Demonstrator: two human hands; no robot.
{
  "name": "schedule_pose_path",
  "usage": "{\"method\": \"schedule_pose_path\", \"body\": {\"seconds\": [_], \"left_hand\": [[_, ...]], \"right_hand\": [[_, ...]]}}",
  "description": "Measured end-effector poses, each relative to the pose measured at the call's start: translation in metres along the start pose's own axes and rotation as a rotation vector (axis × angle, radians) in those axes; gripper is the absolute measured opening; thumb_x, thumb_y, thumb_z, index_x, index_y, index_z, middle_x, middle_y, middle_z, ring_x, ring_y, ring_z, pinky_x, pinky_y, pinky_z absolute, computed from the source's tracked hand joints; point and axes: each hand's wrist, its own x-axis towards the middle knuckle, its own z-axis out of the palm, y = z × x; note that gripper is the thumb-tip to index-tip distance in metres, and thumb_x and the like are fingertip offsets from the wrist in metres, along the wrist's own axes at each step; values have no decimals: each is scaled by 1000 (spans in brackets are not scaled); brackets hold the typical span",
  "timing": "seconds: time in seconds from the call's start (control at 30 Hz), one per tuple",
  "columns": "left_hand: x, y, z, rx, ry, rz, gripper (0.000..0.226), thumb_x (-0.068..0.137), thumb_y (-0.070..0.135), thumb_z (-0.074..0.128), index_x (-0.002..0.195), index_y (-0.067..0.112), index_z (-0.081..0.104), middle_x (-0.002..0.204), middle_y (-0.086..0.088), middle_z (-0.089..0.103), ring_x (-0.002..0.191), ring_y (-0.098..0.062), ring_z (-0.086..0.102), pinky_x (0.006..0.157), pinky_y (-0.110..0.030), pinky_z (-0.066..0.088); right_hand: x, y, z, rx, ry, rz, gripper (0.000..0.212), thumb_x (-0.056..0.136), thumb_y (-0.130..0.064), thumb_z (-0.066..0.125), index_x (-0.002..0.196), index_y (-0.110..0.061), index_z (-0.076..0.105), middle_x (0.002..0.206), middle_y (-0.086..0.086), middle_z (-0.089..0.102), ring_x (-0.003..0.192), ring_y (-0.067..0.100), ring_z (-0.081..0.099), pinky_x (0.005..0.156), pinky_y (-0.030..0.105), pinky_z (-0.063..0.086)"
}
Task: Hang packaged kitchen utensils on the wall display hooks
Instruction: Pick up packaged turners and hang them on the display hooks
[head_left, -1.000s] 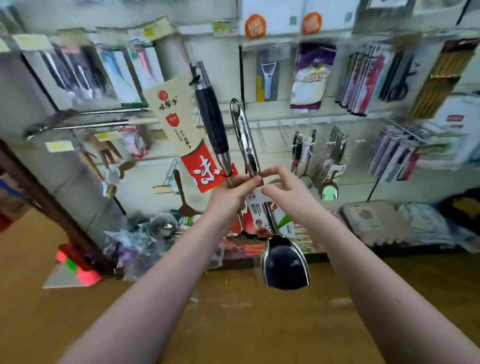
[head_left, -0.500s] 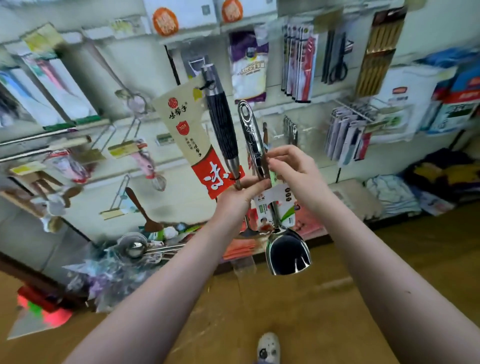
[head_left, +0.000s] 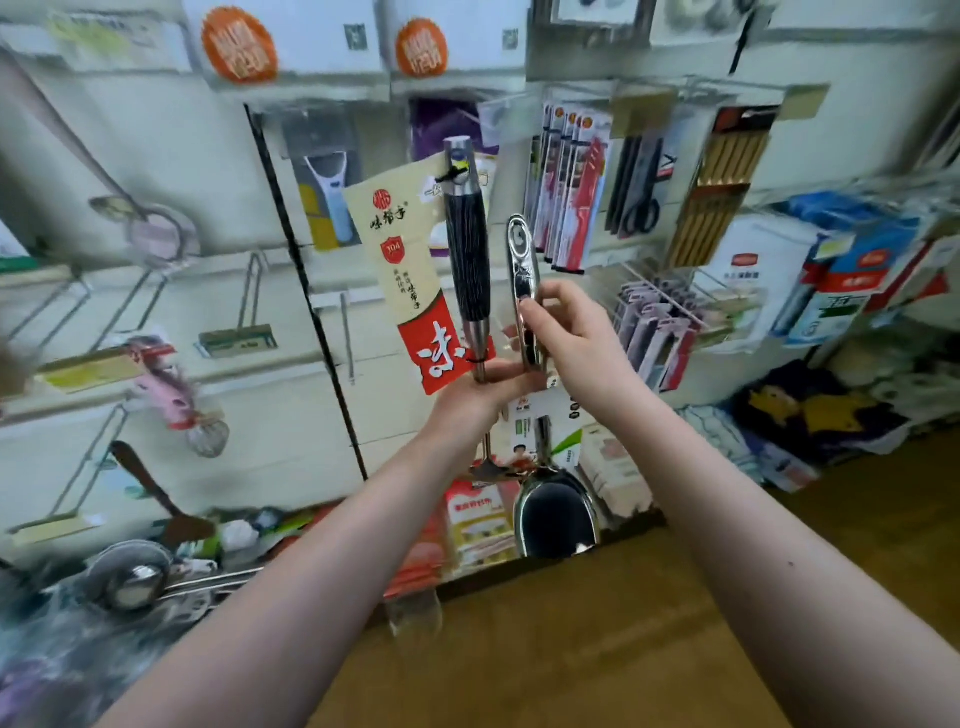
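My left hand (head_left: 480, 397) grips the metal neck of a dark-handled utensil (head_left: 467, 260), held upright, with a cream and red card tag (head_left: 410, 270) tied to it. Beside it my right hand (head_left: 574, 338) holds the shiny handle of a steel spatula (head_left: 524, 291); its scoop blade (head_left: 556, 514) hangs below both hands with a white and green label (head_left: 540, 421) on the neck. Both utensils are in front of the white wall panel, level with a bare hook (head_left: 347, 338) to the left.
Packaged peelers (head_left: 327, 197), knives (head_left: 571, 182), scissors (head_left: 639, 187) and chopsticks (head_left: 722, 182) hang on the upper hooks. Empty wire hooks with price tags (head_left: 239, 338) stand at the left. Ladles (head_left: 130, 582) and boxed goods lie on the floor by the wall; a wooden floor spreads below.
The view has turned left and closer to the wall. My right hand has slid up the steel spatula's handle, and both utensils have risen slightly.
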Motion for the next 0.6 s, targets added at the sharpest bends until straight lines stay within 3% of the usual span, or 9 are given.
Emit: {"method": "schedule_pose_path", "body": {"seconds": [0.1, 0.17, 0.27, 0.3, 0.37, 0.43, 0.47, 0.53, 0.6], "left_hand": [[26, -1, 2, 23, -21, -40, 5, 72, 31, 79, 73, 32, 75, 77, 14, 71, 80, -12, 64, 73, -25, 46], [40, -1, 3, 45, -68, -42, 9, 71, 36, 78, 79, 31, 75, 76, 14, 71, 77, -9, 63, 72, -25, 45], [61, -6, 4, 80, -55, -54, 12, 79, 39, 71, 89, 31, 74, 53, 5, 58, 66, -7, 55, 80, -33, 44], [69, -8, 6, 78, -21, -61, 13, 83, 37, 68, 92, 28, 73, 59, -5, 53, 58, -4, 48, 83, -36, 45], [86, -15, 11, 22, 92, -68, 7, 85, 32, 68, 85, 27, 73, 60, 0, 64, 54, -7, 46, 91, -52, 49], [106, -26, 19, -43, 192, -81, 13, 87, 30, 67, 76, 29, 73, 68, 7, 71, 67, -18, 52, 85, -62, 47], [115, -29, 25, -60, 226, -94, 14, 89, 30, 65, 77, 28, 73, 68, 7, 71, 69, -20, 51, 79, -58, 50], [130, -32, 37, -93, 282, -116, 17, 94, 29, 57, 86, 25, 72, 68, 4, 69, 48, -13, 48, 59, -32, 50], [146, -33, 53, -72, 326, -141, 24, 98, 30, 48, 94, 21, 70, 75, -2, 68, 34, -2, 38, 46, -21, 37]], "right_hand": [[21, 11, -5, -21, 19, -26, 5, 98, -10, 47, 100, -8, 51, 91, 15, 65, 72, 2, 64, 66, 15, 52], [34, 19, -12, -26, 6, -27, 5, 98, -7, 45, 98, -8, 50, 86, 11, 65, 72, 10, 64, 68, 22, 54], [53, 37, -25, -27, 8, 11, 7, 98, -8, 44, 98, -8, 51, 85, 10, 67, 77, 24, 65, 74, 39, 57], [60, 44, -30, -29, 17, 22, 7, 98, -9, 45, 100, -7, 52, 86, 10, 67, 80, 28, 66, 76, 41, 56], [74, 59, -41, -34, 18, 37, 9, 98, -9, 46, 102, -4, 52, 85, 8, 68, 85, 30, 66, 80, 39, 55], [88, 76, -52, -13, -3, 74, 9, 99, -9, 45, 102, -6, 52, 86, 8, 67, 83, 26, 65, 78, 33, 54], [95, 84, -58, 5, -18, 99, 9, 99, -10, 44, 102, -7, 52, 88, 8, 67, 82, 23, 64, 75, 28, 54], [110, 100, -69, 26, -41, 138, 9, 99, -10, 43, 102, -8, 51, 91, 10, 67, 81, 20, 63, 70, 21, 52], [127, 114, -81, 45, -62, 163, 8, 99, -12, 44, 102, -11, 52, 91, 8, 68, 85, 24, 65, 78, 27, 54]]}}
